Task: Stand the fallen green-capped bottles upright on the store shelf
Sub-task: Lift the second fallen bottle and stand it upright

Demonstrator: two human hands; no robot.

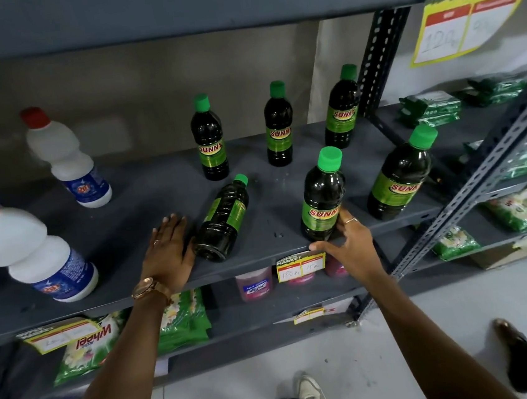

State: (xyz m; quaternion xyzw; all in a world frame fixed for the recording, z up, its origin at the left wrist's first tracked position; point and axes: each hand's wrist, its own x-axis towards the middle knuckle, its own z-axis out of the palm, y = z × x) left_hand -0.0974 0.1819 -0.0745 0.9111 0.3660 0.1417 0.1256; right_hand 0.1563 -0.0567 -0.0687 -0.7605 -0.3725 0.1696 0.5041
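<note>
While one bottle lay flat, five stood upright on the shelf.
Fallen bottle: on its side near the front edge, cap pointing back and right, base towards the person.
Left hand: fingers spread, flat on the shelf, thumb side touching the bottle's base; nothing gripped.
Right hand: fingers loosely curled against the lower side of the front bottle, thumb on the shelf lip; whether it was clamped could not be told.
Risk 1: the fallen bottle is round and close to the lip; a push from the left hand could probably roll it off the front.
Risk 2: a jerk of the right hand could tip the front bottle, which stood just behind the edge.
Risk 3: lifting by the cap end could swing the base into the rear bottle.
Open room: bare shelf between the fallen bottle and the front bottle, and left towards the white bottles.
Edges: front lip with a price tag; slotted upright at right.
</note>
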